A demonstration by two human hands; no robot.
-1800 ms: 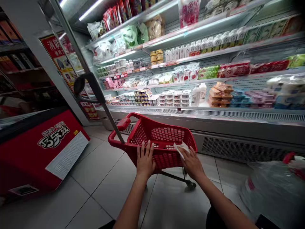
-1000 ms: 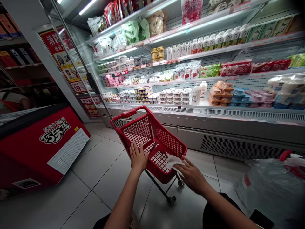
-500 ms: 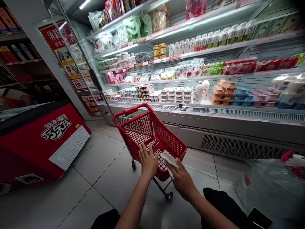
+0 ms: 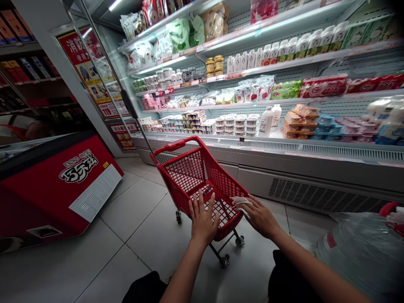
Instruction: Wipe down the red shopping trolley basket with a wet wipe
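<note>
A red plastic shopping cart (image 4: 186, 166) on dark legs with wheels stands in front of me, its near end towards me. My left hand (image 4: 203, 219) is open, fingers spread, at the near left rim of the basket. It holds nothing. My right hand (image 4: 260, 214) is at the near right corner of the basket, with a white wipe (image 4: 241, 202) pressed under its fingers against the rim. The fingers partly cover the wipe. Through the grid of the basket the floor shows, with no goods in it.
Beyond the cart runs a refrigerated display (image 4: 315, 145) stacked with yogurt cups, bottles and packs. A red freezer chest (image 4: 104, 185) stands at left. Large plastic-wrapped bottles (image 4: 356, 248) sit at right. A metal pole (image 4: 126, 99) rises near the cart's handle.
My right hand has moved right with the wipe, from above the basket's near end to its right corner. My left hand has shifted slightly right, fingers still spread.
</note>
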